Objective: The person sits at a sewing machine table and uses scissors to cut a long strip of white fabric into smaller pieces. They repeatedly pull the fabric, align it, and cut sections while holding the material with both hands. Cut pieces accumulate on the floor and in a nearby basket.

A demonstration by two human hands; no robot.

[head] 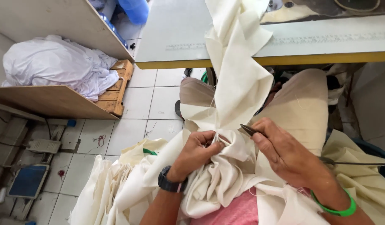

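The left hand is pinched shut on a bunched fold of cream fabric, thumb and fingertips gathering it just above the person's lap. Just to its right, the right hand grips a small dark thread snip, whose pointed tip aims leftward at the pinched fold and stops just short of it. The right hand is therefore the nearer one to the cutting spot, the left holding the cloth steady. From the pinch the fabric's long axis runs up and away, draped over the edge of the sewing table ahead; more of it spills down around both wrists. Well off to the left, an open wooden shelf holds a heap of white cloth.
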